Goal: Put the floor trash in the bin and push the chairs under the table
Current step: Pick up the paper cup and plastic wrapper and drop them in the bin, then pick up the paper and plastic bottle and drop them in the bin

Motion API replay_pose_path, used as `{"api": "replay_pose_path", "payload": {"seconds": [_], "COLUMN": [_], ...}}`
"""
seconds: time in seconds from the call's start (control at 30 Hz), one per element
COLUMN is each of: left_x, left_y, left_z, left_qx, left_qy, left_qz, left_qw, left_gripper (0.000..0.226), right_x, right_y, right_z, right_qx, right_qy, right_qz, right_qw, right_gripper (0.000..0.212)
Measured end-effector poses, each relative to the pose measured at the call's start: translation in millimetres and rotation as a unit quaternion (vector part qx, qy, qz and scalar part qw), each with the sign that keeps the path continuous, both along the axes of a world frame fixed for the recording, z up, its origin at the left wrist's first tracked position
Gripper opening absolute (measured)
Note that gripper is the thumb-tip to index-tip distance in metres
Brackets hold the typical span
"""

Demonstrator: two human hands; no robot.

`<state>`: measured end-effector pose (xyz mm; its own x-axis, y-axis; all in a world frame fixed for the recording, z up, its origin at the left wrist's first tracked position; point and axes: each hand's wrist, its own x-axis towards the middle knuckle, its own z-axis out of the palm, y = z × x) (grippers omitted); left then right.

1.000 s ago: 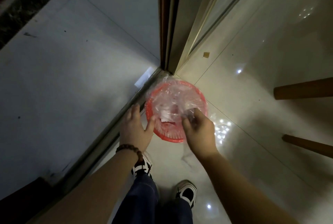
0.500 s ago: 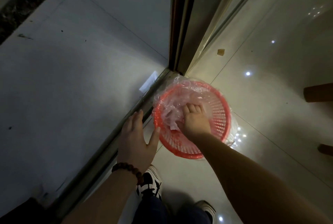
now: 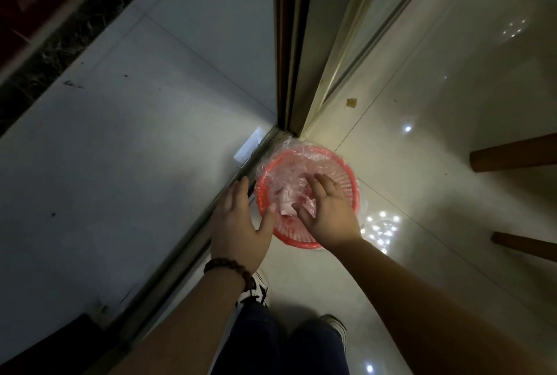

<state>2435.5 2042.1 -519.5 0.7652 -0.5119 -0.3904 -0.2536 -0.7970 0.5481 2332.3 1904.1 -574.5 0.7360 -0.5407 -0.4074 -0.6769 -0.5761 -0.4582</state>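
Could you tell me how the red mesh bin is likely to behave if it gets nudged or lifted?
The red mesh bin looks like thin perforated plastic, so it is probably light and slides easily on the glossy tiled floor. Its clear liner looks floppy and would likely crumple. The left hand rests against the rim, perhaps steadying it while the right hand reaches in.

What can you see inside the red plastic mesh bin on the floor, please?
The red plastic mesh bin holds a clear plastic liner and crumpled pale trash. The right hand reaches in, open, covering whatever lies beneath it.
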Motion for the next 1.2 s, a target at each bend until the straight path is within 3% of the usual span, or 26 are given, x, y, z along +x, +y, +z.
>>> {"api": "replay_pose_path", "payload": {"seconds": [0.47, 0.67, 0.93, 1.2], "left_x": [-56.3, -99.7, -155.9, -233.8], "left_y": [-38.0, -56.1, -64.8, -46.6], "left_z": [287.9, 378.2, 430.0, 429.8], "left_qx": [-0.002, -0.050, -0.078, -0.069], "left_qy": [-0.077, -0.092, -0.104, -0.085], "left_qz": [-0.103, -0.196, -0.394, -0.588], "left_qw": [0.992, 0.975, 0.910, 0.801], "left_gripper": [0.071, 0.068, 0.069, 0.068], "right_x": [-85.7, -159.3, -237.0, -288.7], "right_y": [-6.9, 3.3, 73.4, 174.6], "right_z": [328.0, 433.5, 482.9, 483.1], "right_qx": [-0.092, -0.112, -0.129, -0.141], "right_qy": [-0.059, -0.082, -0.066, -0.036], "right_qz": [-0.077, -0.218, -0.432, -0.633], "right_qw": [0.991, 0.966, 0.890, 0.761], "right_gripper": [0.062, 0.060, 0.059, 0.059]}}
